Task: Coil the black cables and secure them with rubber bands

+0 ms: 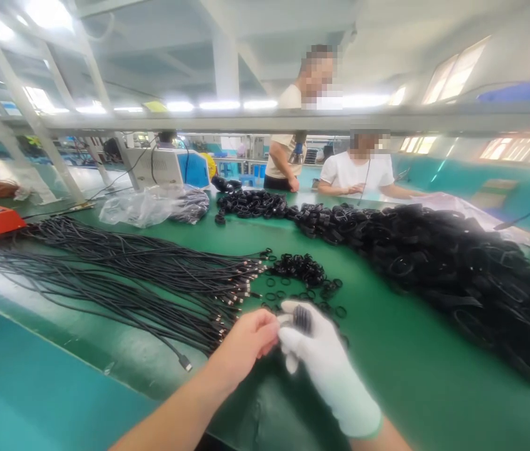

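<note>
Right hand [314, 346], gloved, just nearer than ring pile [299, 268]: holds ring stack [302, 319], seemingly round fingers, likely keeping rings handy for left hand [250, 338]. Left hand beside it, bare, fingertips narrow; cannot tell if gripping anything. Cables [152, 263] left of ring pile, plugs [246, 283] toward it, probably for easy reach.

The glove [325, 358] looks like matt cloth, the held rings [302, 320] smooth and faintly glossy. The cables [143, 254] look rubbery, their tips [188, 367] metallic; the bag [133, 207] is crinkled, glossy plastic, the table [420, 369] smooth.

hands [252, 335]: 2 | white glove [333, 369]: 1 | co-workers [358, 172]: 2 | rings [299, 268]: uncountable
</note>
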Demonstrator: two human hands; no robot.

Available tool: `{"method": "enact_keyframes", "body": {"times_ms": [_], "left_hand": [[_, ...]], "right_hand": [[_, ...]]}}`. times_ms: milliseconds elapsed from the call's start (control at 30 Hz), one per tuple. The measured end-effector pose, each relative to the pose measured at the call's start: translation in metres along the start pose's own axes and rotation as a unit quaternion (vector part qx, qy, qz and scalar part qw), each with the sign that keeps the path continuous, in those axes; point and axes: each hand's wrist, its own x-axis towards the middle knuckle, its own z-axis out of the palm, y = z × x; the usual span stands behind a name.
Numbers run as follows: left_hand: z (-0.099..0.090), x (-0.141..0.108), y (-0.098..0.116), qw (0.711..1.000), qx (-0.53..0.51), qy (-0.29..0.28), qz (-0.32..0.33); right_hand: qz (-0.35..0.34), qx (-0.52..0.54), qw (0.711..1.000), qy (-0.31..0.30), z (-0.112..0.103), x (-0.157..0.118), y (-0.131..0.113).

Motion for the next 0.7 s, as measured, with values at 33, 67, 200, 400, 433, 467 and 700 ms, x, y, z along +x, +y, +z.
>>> {"method": "enact_keyframes", "body": {"times_ms": [33,67,200,400,433,467,700], "left_hand": [[0.005,0.002,-0.004,1.0,0.013,0.019,0.007],[0.008,0.003,-0.009,0.998,0.036,0.042,0.022],[0.012,0.002,-0.016,0.996,0.005,0.067,0.061],[-0.013,-0.012,0.006,0.967,-0.193,-0.165,0.033],[-0.018,-0.013,0.011,0.976,-0.121,-0.179,0.031],[-0.023,-0.013,0.016,0.983,-0.028,-0.178,0.027],[-0.039,-0.011,0.041,0.898,0.401,-0.165,0.082]], "right_hand": [[-0.002,-0.007,1.0,0.012,0.001,0.0,0.003],[0.001,0.013,1.0,0.02,0.001,0.001,0.006],[0.073,0.263,0.957,-0.102,-0.01,0.001,0.018],[0.033,0.273,0.9,-0.339,-0.024,0.0,0.017],[0.025,0.251,0.903,-0.348,-0.023,-0.001,0.016],[0.022,0.232,0.908,-0.348,-0.022,-0.002,0.014],[0.098,0.204,0.93,-0.291,-0.02,-0.004,0.011]]}}
